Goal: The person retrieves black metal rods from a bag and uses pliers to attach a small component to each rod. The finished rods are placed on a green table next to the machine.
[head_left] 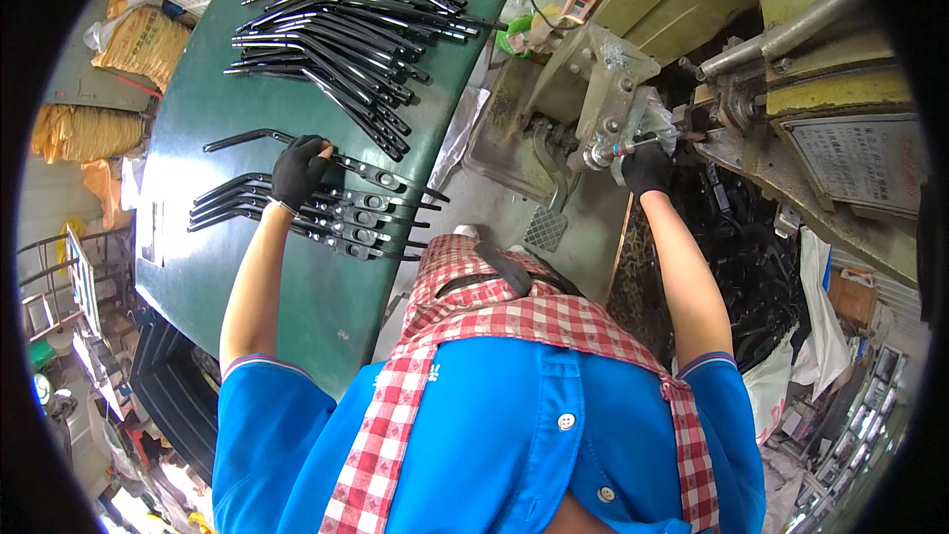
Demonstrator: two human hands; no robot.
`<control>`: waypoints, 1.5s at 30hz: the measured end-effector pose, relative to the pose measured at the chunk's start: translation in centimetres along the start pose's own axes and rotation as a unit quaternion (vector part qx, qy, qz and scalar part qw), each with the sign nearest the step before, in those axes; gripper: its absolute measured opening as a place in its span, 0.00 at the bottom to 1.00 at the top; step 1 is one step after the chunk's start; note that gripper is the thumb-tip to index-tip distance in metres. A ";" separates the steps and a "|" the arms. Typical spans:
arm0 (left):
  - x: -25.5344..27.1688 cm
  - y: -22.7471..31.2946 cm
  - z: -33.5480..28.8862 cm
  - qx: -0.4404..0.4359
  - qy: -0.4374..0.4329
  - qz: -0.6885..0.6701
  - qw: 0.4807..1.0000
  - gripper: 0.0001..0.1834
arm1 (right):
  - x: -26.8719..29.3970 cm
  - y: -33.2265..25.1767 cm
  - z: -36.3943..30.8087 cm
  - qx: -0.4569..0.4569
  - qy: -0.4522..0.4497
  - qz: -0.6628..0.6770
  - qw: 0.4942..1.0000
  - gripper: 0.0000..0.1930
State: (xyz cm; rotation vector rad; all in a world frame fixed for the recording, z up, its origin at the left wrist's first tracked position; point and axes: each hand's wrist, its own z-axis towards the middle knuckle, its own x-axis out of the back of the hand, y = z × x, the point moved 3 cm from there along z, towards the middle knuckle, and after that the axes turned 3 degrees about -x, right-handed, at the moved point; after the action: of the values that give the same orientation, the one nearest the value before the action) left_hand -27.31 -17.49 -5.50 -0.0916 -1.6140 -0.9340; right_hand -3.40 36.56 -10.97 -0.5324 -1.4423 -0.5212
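Head view: left hand [299, 174], fingers around a black bar [381, 177] near the counter's [321, 326] right edge, bare surface nearer; right hand [647, 169], grip unclear, at a machine [643, 5]; piled bars [376, 25] crowd the far end.

The black rods [371, 40] look glossy and metallic, the tabletop [222, 282] smooth.

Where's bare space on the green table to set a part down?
Green table: left part of the gap between the loose rod pile and bracketed rods; nearside of the bracketed rods, either side of the left forearm. Crowded: under the pile; around the right hand at the machine.
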 end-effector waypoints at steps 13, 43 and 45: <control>-2.3 1.9 3.2 -0.092 0.056 0.152 0.983 0.21 | -1.4 3.8 0.5 -0.047 0.017 0.303 0.952 0.08; -3.0 1.7 4.5 -0.118 0.005 0.199 0.973 0.21 | 14.9 -4.8 -6.6 0.109 0.003 0.498 0.860 0.12; -2.8 1.9 4.5 -0.121 0.008 0.199 0.973 0.21 | 15.1 -5.2 -6.9 0.111 0.005 0.500 0.859 0.14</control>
State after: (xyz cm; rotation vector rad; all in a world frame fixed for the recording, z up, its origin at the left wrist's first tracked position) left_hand -29.09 -12.24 -6.80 -0.5545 -1.3916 -0.8081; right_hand -0.41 27.96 3.82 -0.9859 -1.0038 0.4698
